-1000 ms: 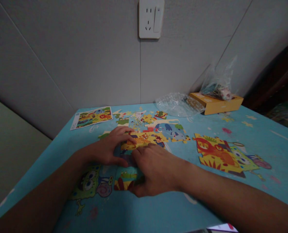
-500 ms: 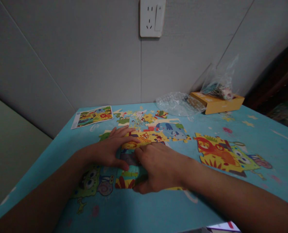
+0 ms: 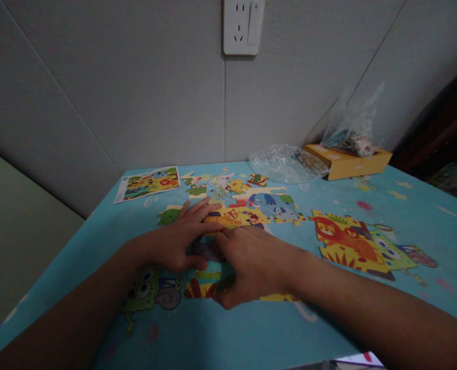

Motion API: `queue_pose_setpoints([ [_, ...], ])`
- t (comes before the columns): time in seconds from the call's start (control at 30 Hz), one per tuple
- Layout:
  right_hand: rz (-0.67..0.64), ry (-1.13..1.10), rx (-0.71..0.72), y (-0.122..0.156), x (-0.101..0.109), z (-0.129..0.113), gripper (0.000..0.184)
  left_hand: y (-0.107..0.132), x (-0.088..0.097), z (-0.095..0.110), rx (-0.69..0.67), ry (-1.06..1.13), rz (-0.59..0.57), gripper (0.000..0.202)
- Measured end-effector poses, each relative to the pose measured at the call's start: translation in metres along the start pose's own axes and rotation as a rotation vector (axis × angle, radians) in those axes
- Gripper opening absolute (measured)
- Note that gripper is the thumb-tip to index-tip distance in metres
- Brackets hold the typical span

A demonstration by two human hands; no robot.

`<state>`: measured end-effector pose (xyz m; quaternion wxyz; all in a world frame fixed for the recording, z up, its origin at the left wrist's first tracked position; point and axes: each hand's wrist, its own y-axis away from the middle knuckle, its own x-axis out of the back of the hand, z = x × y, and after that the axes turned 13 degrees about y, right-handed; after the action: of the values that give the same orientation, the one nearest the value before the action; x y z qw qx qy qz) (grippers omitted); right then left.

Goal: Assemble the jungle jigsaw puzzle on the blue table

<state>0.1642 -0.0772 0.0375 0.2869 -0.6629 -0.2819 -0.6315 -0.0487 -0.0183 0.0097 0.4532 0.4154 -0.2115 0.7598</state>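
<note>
My left hand [image 3: 182, 236] lies on the left part of a jigsaw puzzle [image 3: 228, 218], fingers stretched out and thumb apart. Beside it, my right hand [image 3: 247, 262] grips a lower section of joined puzzle pieces [image 3: 200, 289], its thumb at the near edge and its fingers bent over the middle. Both index fingers come close together, and the right hand covers much of that section. Joined pieces with blue elephants [image 3: 270, 203] extend beyond my hands. A separate joined section with lions [image 3: 340, 237] lies to the right.
At the back left lies a printed picture sheet [image 3: 149, 183]. Loose pieces [image 3: 197, 190] are near the back edge. Crumpled clear plastic [image 3: 286, 163] and a yellow box [image 3: 357, 165] with a clear bag on top stand by the wall. The tablecloth [image 3: 197, 334] is blue with cartoon prints.
The left hand has shifted very slightly on the puzzle. My right hand stays in nearly the same place, and the whole view has tilted a little.
</note>
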Motion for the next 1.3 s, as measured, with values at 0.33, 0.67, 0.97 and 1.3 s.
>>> queue_pose_setpoints([
  [0.33,0.008,-0.014,0.0,0.0,0.0,0.002,0.053,-0.002,-0.005,0.005,0.033,-0.035,-0.026,0.09],
  [0.67,0.071,-0.02,0.015,0.001,-0.001,-0.001,0.052,-0.002,-0.002,0.008,0.083,-0.01,-0.062,0.091],
  [0.97,0.052,-0.196,-0.036,0.001,0.002,0.003,0.022,-0.003,-0.004,0.007,0.094,0.0,-0.029,0.083],
  [1.3,0.029,-0.464,-0.169,-0.008,-0.006,0.023,0.015,0.0,-0.001,0.002,0.134,-0.049,0.034,0.085],
])
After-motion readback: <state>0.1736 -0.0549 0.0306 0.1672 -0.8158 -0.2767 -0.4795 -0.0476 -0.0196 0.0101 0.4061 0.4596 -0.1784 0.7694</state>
